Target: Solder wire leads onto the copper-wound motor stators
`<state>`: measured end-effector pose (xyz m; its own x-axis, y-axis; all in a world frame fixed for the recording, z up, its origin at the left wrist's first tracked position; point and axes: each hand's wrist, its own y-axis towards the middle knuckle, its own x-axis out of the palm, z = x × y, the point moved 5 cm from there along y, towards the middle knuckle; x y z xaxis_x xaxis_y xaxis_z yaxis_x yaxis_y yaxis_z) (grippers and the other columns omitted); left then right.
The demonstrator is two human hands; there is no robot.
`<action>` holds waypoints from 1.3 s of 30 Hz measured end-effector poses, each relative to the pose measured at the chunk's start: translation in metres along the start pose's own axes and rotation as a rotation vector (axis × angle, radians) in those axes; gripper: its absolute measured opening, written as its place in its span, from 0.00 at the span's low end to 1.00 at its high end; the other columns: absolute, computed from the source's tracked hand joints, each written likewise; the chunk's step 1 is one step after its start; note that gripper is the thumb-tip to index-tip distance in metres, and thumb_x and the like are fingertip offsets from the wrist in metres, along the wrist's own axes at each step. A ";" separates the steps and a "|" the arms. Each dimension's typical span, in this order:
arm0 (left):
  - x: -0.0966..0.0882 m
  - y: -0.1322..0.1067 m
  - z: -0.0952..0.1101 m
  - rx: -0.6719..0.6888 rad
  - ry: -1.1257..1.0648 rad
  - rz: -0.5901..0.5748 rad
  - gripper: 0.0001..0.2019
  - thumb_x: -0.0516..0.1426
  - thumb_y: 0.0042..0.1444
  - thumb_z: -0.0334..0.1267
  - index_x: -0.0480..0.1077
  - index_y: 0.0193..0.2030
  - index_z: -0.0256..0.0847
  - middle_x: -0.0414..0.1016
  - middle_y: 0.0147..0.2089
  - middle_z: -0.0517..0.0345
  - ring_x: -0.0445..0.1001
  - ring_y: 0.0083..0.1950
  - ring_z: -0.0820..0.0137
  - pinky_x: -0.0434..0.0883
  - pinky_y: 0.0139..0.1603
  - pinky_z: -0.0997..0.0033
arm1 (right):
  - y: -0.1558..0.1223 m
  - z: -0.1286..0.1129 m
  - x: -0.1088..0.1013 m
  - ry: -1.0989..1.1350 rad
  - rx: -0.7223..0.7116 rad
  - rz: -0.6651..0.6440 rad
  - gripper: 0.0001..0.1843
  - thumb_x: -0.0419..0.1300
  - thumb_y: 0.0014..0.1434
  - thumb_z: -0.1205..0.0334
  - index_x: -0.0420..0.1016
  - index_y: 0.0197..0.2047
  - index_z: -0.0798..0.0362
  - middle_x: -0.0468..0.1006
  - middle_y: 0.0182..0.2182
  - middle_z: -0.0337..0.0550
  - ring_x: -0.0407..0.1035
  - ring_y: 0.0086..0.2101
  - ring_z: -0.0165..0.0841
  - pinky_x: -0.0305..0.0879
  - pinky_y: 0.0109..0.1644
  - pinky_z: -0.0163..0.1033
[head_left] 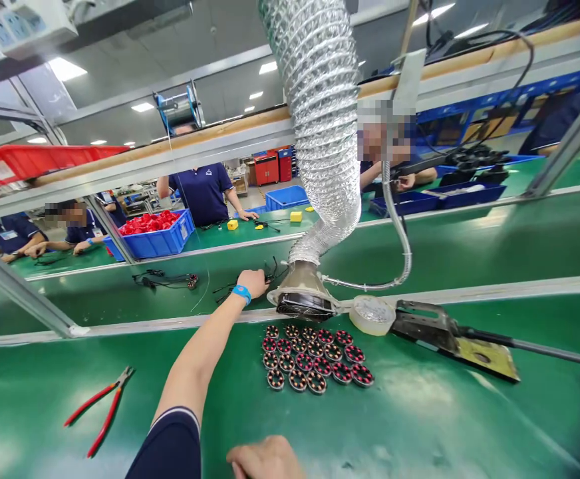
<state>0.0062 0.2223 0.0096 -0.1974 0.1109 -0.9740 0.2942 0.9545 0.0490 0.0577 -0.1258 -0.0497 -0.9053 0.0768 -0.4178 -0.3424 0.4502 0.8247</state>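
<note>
Right hand nearest, six o'clock, loosely curled; underside hidden, can't tell if it holds anything. Ring parts at its one o'clock, loose in close rows: a dragging forearm could knock them askew. Left hand farther, at twelve from the right, reaching among black cables; fingertips hidden, opening and hold can't be told. Funnel at its three: a cable pulled sideways could snag there.

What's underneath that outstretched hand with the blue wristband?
Thin black cables stick out beside the left hand, over the green surface. Whatever lies directly beneath its palm and fingers is covered, so I can't tell whether it grips anything.
</note>
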 end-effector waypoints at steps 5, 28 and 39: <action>-0.018 -0.072 -0.020 -0.112 0.018 0.016 0.19 0.53 0.67 0.48 0.71 0.49 0.30 0.80 0.43 0.36 0.80 0.50 0.51 0.72 0.49 0.58 | 0.011 -0.006 -0.017 0.046 0.110 -0.158 0.16 0.47 0.68 0.69 0.74 0.34 0.51 0.76 0.19 0.32 0.69 0.17 0.25 0.51 0.27 0.36; -0.003 -0.440 -0.063 -0.557 -0.037 -0.170 0.36 0.54 0.57 0.70 0.72 0.52 0.37 0.76 0.44 0.43 0.77 0.48 0.52 0.71 0.49 0.57 | -0.005 -0.020 -0.029 0.099 0.122 -0.262 0.19 0.49 0.72 0.63 0.80 0.39 0.53 0.82 0.23 0.38 0.72 0.19 0.27 0.59 0.28 0.33; 0.024 -0.466 -0.180 -0.769 -0.070 0.010 0.23 0.58 0.63 0.49 0.70 0.62 0.44 0.70 0.61 0.44 0.68 0.64 0.53 0.63 0.65 0.52 | -0.010 -0.017 -0.028 0.097 0.136 -0.278 0.18 0.50 0.72 0.62 0.81 0.40 0.54 0.79 0.21 0.37 0.70 0.17 0.26 0.59 0.26 0.33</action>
<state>-0.3041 -0.1696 0.0033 -0.1312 0.1268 -0.9832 -0.4421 0.8802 0.1725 0.0824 -0.1475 -0.0396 -0.8036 -0.1481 -0.5765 -0.5493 0.5575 0.6225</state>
